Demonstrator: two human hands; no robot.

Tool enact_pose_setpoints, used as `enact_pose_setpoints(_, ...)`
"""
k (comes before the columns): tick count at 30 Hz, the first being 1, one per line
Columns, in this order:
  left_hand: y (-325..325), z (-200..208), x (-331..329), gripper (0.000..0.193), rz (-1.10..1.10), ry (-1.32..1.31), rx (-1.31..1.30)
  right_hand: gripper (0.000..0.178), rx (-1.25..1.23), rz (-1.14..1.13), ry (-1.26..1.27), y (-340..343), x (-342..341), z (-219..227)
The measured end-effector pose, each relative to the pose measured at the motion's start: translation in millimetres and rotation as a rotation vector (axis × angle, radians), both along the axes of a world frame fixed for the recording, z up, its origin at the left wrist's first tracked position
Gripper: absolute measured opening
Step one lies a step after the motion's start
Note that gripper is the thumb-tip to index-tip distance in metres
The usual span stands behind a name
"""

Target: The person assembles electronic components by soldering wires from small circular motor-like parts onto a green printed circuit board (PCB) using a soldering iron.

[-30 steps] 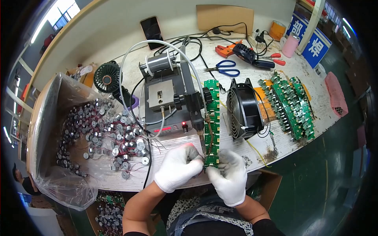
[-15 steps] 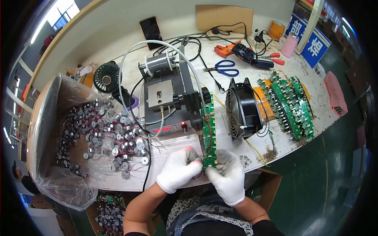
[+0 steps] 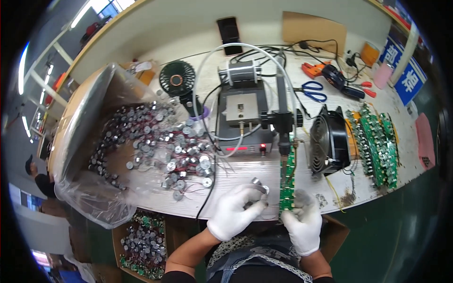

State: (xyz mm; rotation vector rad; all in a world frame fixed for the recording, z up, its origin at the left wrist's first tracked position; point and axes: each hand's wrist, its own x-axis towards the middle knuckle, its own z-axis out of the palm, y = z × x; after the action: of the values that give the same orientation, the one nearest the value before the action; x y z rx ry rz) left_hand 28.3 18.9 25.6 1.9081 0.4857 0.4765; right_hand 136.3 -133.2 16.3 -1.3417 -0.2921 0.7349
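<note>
White-gloved, your right hand (image 3: 303, 224) pinches the near end of one green circuit board (image 3: 286, 202); your left hand (image 3: 235, 212) curls beside at least one motor (image 3: 256, 181), grip unclear. Judged part-way: this board seems unfinished; dozens of loose motors (image 3: 192, 151) lie leftward, too jumbled to count. Beyond: one soldering iron (image 3: 284, 141), one square fan (image 3: 334, 140), several other boards (image 3: 375, 146), one pair of scissors (image 3: 313, 91).

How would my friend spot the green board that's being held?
On the white table, find the grey machine in the middle. Between it and the boxy black fan on its right, a long, narrow green board runs to the table's near edge, its closest end in the right grip. It's apart from the other green boards, which sit bunched beyond the fan.
</note>
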Motion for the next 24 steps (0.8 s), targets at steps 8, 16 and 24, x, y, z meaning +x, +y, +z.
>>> enact_pose_setpoints(8,41.6,0.8,-56.8,0.014,0.59,0.128,0.697,0.041,-0.202,0.053,-0.208,-4.5,0.5,-7.2)
enact_pose_setpoints(16,45.2,-0.4,-46.9,0.033,0.447,0.548,0.72,0.025,-0.193,0.127,-0.786,-4.6,5.2,-1.8)
enact_pose_setpoints(24,34.7,-2.8,-29.8,0.032,0.457,0.521,0.688,0.022,-0.175,0.175,-0.828,-0.1,4.4,3.8)
